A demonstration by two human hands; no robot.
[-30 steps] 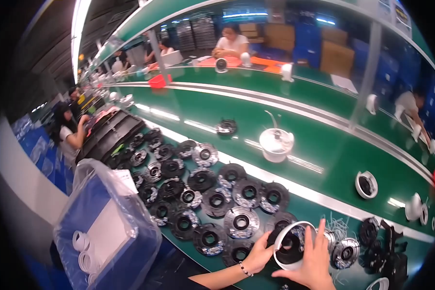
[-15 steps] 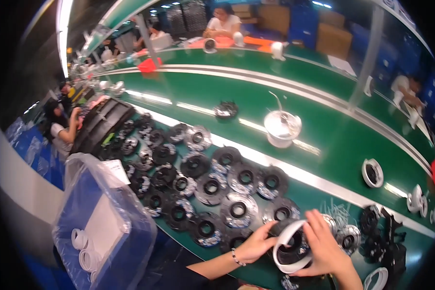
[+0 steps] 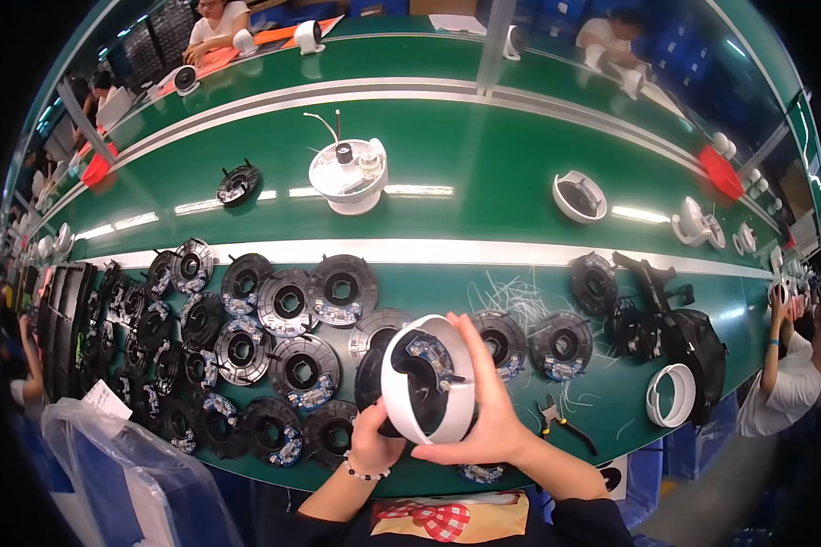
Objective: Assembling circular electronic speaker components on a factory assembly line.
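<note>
Between my hands is a white plastic ring-shaped housing, tilted toward me. My right hand is closed round its right side, fingers along the top and thumb beneath. My left hand grips a black round base at the ring's left, its fingers partly hidden. Black parts and a small circuit board show through the ring's opening; how ring and base join is hidden. Close by on the bench lie similar black discs with circuit boards, one to the right and another to the left.
Yellow-and-black cutting pliers and another white ring lie at right. White cable ties are scattered behind my hands. On the green belt stands a white housing with wires. A bagged blue bin is at lower left. Co-workers sit around.
My view has swung to the right, so the bench appears shifted left. Both hands still hold the ring and base, now lifted higher in view and turned so the opening shows more.
</note>
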